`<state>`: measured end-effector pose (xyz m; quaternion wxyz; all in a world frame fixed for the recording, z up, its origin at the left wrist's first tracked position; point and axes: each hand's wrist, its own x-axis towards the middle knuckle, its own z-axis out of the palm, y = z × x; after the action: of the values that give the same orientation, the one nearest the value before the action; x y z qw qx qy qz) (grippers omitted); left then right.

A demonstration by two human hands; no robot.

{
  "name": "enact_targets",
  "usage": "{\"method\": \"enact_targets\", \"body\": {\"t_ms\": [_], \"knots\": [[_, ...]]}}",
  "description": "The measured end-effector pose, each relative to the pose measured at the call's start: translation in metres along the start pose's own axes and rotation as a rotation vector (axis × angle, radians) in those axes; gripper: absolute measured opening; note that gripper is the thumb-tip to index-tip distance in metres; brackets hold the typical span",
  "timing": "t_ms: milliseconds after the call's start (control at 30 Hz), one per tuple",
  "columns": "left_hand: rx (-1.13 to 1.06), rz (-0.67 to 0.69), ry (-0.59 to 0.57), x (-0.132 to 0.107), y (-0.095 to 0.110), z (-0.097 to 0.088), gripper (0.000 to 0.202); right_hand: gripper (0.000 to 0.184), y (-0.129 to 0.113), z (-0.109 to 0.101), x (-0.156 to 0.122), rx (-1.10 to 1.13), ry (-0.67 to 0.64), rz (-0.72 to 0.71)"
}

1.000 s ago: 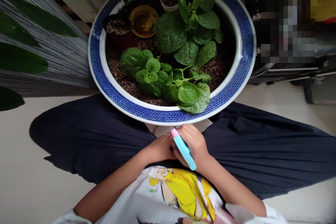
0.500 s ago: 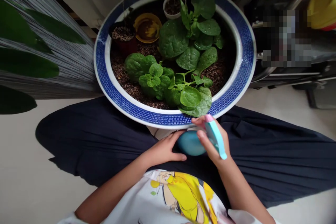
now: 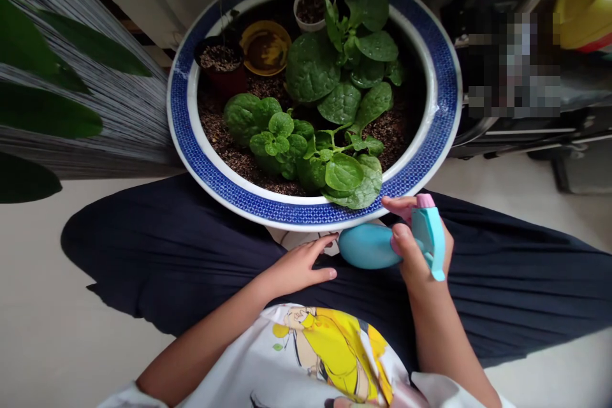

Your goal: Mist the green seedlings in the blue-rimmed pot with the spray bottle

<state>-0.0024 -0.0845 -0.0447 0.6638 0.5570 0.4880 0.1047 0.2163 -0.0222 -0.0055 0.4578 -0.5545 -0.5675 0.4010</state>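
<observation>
My right hand (image 3: 414, 248) is wrapped round a small blue spray bottle (image 3: 368, 246) with a light-blue trigger head and pink nozzle, held just below the near rim of a big blue-and-white bowl planter (image 3: 306, 210). My left hand (image 3: 299, 266) rests open over my lap, fingers stretched toward the bottle's body without gripping it. Leafy green plants (image 3: 329, 115) grow in the planter's dark soil.
Inside the planter stand a small dark pot (image 3: 218, 60), a yellow saucer (image 3: 265, 44) and a white pot (image 3: 310, 6). Large leaves (image 3: 43, 108) hang at the left. A dark metal frame (image 3: 526, 127) stands to the right, a railing behind. Pale floor lies on both sides.
My right hand has lifted the spray bottle out from my lap and moved it right and up toward the planter's rim. My left hand has let go and spread open.
</observation>
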Motion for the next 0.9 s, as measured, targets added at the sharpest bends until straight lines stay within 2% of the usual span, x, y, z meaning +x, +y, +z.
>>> {"method": "enact_targets", "body": {"t_ms": [200,333,400,500,567,667,733,900], "knots": [[-0.265,-0.03,0.016,0.007,-0.012,0.004,0.064,0.037,-0.003,0.013,-0.002,0.043,-0.227,-0.173],[-0.385,-0.079,0.058,0.011,-0.018,0.005,0.057,0.056,0.001,0.035,-0.019,0.051,-0.302,-0.31],[-0.424,-0.108,0.09,0.011,-0.017,0.004,0.056,0.059,0.003,0.045,-0.031,0.045,-0.314,-0.301],[-0.43,-0.153,0.138,0.008,-0.014,0.003,0.062,0.063,0.007,0.053,-0.048,-0.009,-0.377,-0.288],[-0.404,-0.177,0.152,0.008,-0.014,0.003,0.062,0.074,0.012,0.054,-0.057,-0.109,-0.421,-0.318],[-0.321,-0.207,0.166,0.009,-0.022,0.005,0.057,0.09,0.022,0.05,-0.064,-0.291,-0.415,-0.371],[-0.229,-0.225,0.176,0.009,-0.029,0.007,0.052,0.085,0.026,0.049,-0.064,-0.368,-0.377,-0.383],[0.027,-0.196,0.144,0.006,-0.038,0.01,0.042,0.044,0.02,0.053,-0.062,-0.383,-0.304,-0.386]]}}
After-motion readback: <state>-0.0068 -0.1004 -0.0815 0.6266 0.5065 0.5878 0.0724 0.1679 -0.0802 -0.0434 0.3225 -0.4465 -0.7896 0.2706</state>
